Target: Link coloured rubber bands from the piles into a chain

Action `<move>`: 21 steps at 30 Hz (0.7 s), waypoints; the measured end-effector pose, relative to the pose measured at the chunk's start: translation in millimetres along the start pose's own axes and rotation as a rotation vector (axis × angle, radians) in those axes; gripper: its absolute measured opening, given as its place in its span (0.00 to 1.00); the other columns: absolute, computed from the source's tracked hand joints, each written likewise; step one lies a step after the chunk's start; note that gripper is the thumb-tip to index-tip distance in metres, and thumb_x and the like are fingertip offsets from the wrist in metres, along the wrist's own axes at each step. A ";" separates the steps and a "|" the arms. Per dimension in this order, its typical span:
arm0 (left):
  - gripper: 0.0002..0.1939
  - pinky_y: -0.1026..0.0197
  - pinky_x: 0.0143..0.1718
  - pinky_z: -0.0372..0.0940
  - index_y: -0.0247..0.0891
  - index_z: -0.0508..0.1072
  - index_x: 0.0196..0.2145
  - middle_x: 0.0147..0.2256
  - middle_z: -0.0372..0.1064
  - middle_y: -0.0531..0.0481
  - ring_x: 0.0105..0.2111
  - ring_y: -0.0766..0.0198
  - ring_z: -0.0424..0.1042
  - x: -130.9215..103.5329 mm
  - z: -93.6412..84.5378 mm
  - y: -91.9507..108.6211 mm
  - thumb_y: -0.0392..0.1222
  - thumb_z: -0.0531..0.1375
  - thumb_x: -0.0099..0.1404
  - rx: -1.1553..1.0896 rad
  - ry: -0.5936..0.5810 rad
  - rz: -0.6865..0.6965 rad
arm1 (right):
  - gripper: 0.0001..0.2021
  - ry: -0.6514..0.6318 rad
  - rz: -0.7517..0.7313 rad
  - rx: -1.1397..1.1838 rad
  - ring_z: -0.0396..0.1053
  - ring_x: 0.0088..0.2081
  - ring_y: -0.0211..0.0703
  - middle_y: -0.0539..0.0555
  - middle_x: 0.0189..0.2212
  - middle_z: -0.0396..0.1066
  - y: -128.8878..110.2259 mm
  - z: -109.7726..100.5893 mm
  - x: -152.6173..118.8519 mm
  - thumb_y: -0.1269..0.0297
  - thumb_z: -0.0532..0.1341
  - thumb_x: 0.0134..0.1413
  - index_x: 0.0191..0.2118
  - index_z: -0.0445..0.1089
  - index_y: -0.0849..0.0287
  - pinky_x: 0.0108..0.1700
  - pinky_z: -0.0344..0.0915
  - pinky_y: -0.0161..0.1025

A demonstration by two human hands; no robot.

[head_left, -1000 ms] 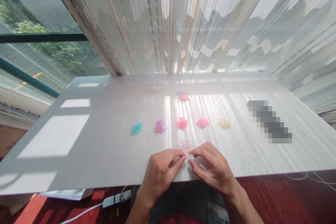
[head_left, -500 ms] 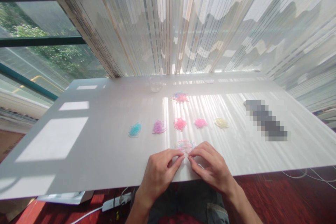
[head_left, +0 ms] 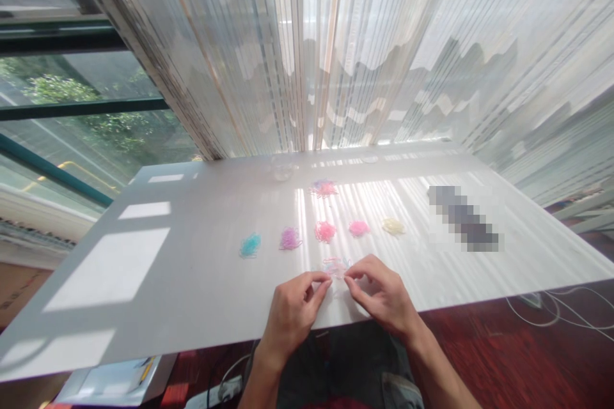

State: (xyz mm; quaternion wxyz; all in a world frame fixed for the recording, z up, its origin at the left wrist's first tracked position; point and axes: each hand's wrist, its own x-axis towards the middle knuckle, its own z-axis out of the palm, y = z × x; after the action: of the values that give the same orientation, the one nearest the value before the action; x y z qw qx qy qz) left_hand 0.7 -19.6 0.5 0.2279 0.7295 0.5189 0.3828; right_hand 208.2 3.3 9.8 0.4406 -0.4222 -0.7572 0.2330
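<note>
My left hand (head_left: 293, 307) and my right hand (head_left: 384, 294) face each other near the front edge of the white table (head_left: 192, 294). Thumb and index finger are pinched together on each; anything between them is too small to make out. Just beyond the fingertips lies a loose mixed pile of small clip-like pieces (head_left: 336, 264). Farther out is a row of separate piles: teal (head_left: 250, 245), purple (head_left: 290, 238), red-pink (head_left: 325, 231), pink (head_left: 359, 228) and pale yellow (head_left: 393, 225). Behind them sits another mixed pile (head_left: 325, 188).
A clear round container (head_left: 282, 170) stands at the back, with a clear flat disc (head_left: 369, 159) to its right. On the right lies a blurred dark object (head_left: 464, 218). A striped curtain (head_left: 297, 51) hangs behind the table; cables (head_left: 556, 310) lie on the floor.
The camera view has shifted, so the table and piles appear slightly displaced. My fingertips are a little farther apart; both hands stay pinched.
</note>
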 end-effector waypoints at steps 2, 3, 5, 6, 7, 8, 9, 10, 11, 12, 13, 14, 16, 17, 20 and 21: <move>0.08 0.65 0.29 0.69 0.40 0.80 0.41 0.33 0.81 0.51 0.24 0.66 0.73 0.0 0.0 -0.2 0.42 0.60 0.73 0.006 0.013 0.002 | 0.05 0.021 0.042 -0.008 0.70 0.29 0.41 0.51 0.28 0.73 -0.3 -0.5 1.1 0.65 0.63 0.63 0.35 0.75 0.56 0.31 0.69 0.36; 0.08 0.65 0.29 0.69 0.40 0.80 0.41 0.32 0.81 0.51 0.23 0.66 0.73 0.0 0.0 -0.3 0.42 0.60 0.73 0.010 0.018 0.003 | 0.06 0.025 0.058 -0.012 0.70 0.28 0.40 0.52 0.28 0.73 -0.4 -0.5 1.6 0.64 0.63 0.64 0.35 0.75 0.57 0.30 0.69 0.36; 0.09 0.65 0.28 0.69 0.39 0.80 0.40 0.30 0.81 0.51 0.23 0.66 0.73 0.5 -0.2 0.0 0.42 0.60 0.73 0.014 0.022 0.003 | 0.08 0.024 0.081 -0.018 0.69 0.27 0.40 0.52 0.28 0.74 -0.4 -0.2 2.4 0.62 0.62 0.64 0.34 0.76 0.57 0.30 0.69 0.35; 0.09 0.65 0.28 0.69 0.39 0.80 0.40 0.30 0.81 0.51 0.23 0.66 0.73 0.9 -0.4 0.3 0.42 0.60 0.73 0.014 0.022 0.003 | 0.09 0.025 0.091 -0.018 0.69 0.27 0.40 0.52 0.28 0.74 -0.3 0.2 2.6 0.61 0.62 0.64 0.34 0.76 0.57 0.29 0.69 0.35; 0.09 0.65 0.28 0.69 0.39 0.80 0.40 0.30 0.81 0.51 0.23 0.66 0.73 1.3 -0.5 0.6 0.42 0.60 0.72 0.012 0.020 0.001 | 0.09 0.026 0.100 -0.018 0.69 0.27 0.40 0.52 0.28 0.75 0.0 0.7 2.6 0.60 0.62 0.64 0.34 0.76 0.58 0.29 0.69 0.35; 0.08 0.65 0.28 0.69 0.39 0.80 0.40 0.31 0.81 0.51 0.23 0.66 0.73 1.7 -0.6 0.9 0.42 0.61 0.72 0.009 0.017 -0.002 | 0.10 0.028 0.110 -0.017 0.69 0.27 0.40 0.52 0.28 0.75 0.4 1.2 2.5 0.60 0.62 0.64 0.34 0.76 0.58 0.29 0.69 0.35; 0.08 0.65 0.29 0.69 0.39 0.80 0.40 0.32 0.81 0.51 0.23 0.66 0.74 2.1 -0.8 1.2 0.42 0.61 0.72 0.005 0.015 -0.004 | 0.10 0.031 0.120 -0.017 0.69 0.27 0.40 0.52 0.28 0.75 1.0 1.8 2.3 0.59 0.62 0.64 0.34 0.76 0.58 0.29 0.69 0.35; 0.07 0.65 0.29 0.69 0.39 0.80 0.40 0.33 0.82 0.51 0.23 0.65 0.74 2.3 -0.9 1.5 0.41 0.61 0.72 0.000 0.014 -0.007 | 0.11 0.034 0.128 -0.017 0.69 0.27 0.40 0.52 0.28 0.75 1.6 2.3 2.0 0.58 0.62 0.64 0.34 0.77 0.58 0.29 0.69 0.35; 0.07 0.65 0.30 0.69 0.39 0.80 0.40 0.33 0.82 0.51 0.24 0.65 0.74 2.5 -1.0 1.8 0.41 0.61 0.71 -0.005 0.015 -0.008 | 0.12 0.036 0.134 -0.019 0.69 0.27 0.40 0.52 0.28 0.76 2.3 2.8 1.7 0.57 0.62 0.64 0.34 0.77 0.58 0.29 0.69 0.35; 0.07 0.65 0.30 0.70 0.39 0.80 0.40 0.34 0.82 0.50 0.24 0.65 0.75 2.7 -1.1 2.0 0.41 0.62 0.71 -0.009 0.017 -0.008 | 0.12 0.039 0.138 -0.020 0.69 0.26 0.40 0.53 0.28 0.76 3.0 3.2 1.4 0.56 0.62 0.64 0.33 0.77 0.58 0.29 0.69 0.36; 0.06 0.65 0.31 0.70 0.39 0.80 0.40 0.35 0.82 0.50 0.24 0.65 0.75 2.7 -1.2 2.2 0.41 0.62 0.71 -0.012 0.020 -0.007 | 0.13 0.042 0.138 -0.020 0.69 0.26 0.40 0.53 0.28 0.76 3.6 3.5 1.1 0.55 0.62 0.65 0.33 0.77 0.58 0.29 0.69 0.36; 0.06 0.64 0.31 0.70 0.39 0.80 0.40 0.35 0.83 0.50 0.25 0.65 0.75 2.7 -1.2 2.5 0.41 0.62 0.71 -0.013 0.024 -0.004 | 0.14 0.045 0.135 -0.020 0.69 0.26 0.40 0.53 0.28 0.76 4.2 3.7 0.9 0.55 0.62 0.65 0.33 0.77 0.58 0.29 0.69 0.36; 0.06 0.64 0.32 0.71 0.39 0.80 0.40 0.35 0.83 0.50 0.25 0.65 0.75 2.8 -1.3 3.1 0.41 0.62 0.71 -0.015 0.030 -0.003 | 0.14 0.046 0.119 -0.022 0.70 0.26 0.40 0.53 0.28 0.76 4.9 4.1 0.6 0.54 0.62 0.65 0.34 0.77 0.58 0.29 0.69 0.36; 0.06 0.64 0.32 0.71 0.39 0.79 0.40 0.35 0.82 0.50 0.25 0.65 0.75 2.8 -1.4 3.5 0.41 0.61 0.71 -0.016 0.032 -0.004 | 0.14 0.042 0.105 -0.025 0.70 0.27 0.40 0.53 0.28 0.76 5.1 4.4 0.4 0.54 0.62 0.65 0.34 0.77 0.58 0.29 0.69 0.36; 0.06 0.64 0.32 0.71 0.39 0.79 0.40 0.35 0.82 0.50 0.24 0.66 0.73 3.1 -1.8 4.3 0.40 0.61 0.70 -0.023 0.033 -0.005 | 0.13 0.013 0.050 -0.037 0.71 0.29 0.41 0.53 0.28 0.75 5.0 5.1 -0.4 0.56 0.62 0.65 0.34 0.77 0.58 0.31 0.70 0.36; 0.06 0.64 0.32 0.71 0.39 0.79 0.40 0.35 0.82 0.50 0.24 0.66 0.73 3.2 -1.9 4.4 0.40 0.61 0.70 -0.027 0.032 -0.003 | 0.12 0.002 0.032 -0.040 0.71 0.29 0.41 0.53 0.29 0.75 4.8 5.3 -0.7 0.57 0.62 0.65 0.35 0.77 0.58 0.32 0.70 0.37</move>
State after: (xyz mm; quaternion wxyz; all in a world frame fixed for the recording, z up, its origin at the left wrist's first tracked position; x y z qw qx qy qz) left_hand 2.3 -18.2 5.9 0.2300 0.7194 0.5183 0.4012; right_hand 206.0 5.3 3.3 0.4290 -0.4430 -0.7545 0.2245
